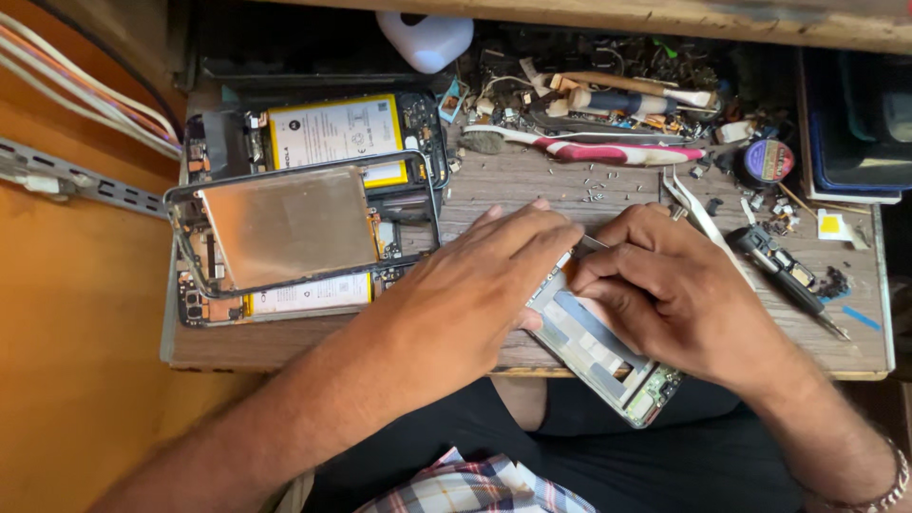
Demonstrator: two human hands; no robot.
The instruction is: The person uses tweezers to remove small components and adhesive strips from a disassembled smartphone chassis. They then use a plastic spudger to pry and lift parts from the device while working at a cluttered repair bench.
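An opened phone frame (pixel 597 350) lies tilted across the front edge of a small wooden worktable (pixel 541 180). Its lower end hangs over my lap. My left hand (pixel 475 285) rests palm down on the frame's upper left part and holds it in place. My right hand (pixel 665 285) sits on the frame's right side, fingers curled around a thin metal tool (pixel 591 243) whose tip points at the frame's top end. Much of the frame is hidden under both hands.
Several opened phones with yellow-edged batteries (pixel 332 133) are stacked at the left, a loose metal frame (pixel 294 223) on top. A toothbrush (pixel 589 149), small tools, a round tin (pixel 768 160), screws and a screwdriver (pixel 788 277) crowd the back and right. A white bottle (pixel 425 40) stands behind.
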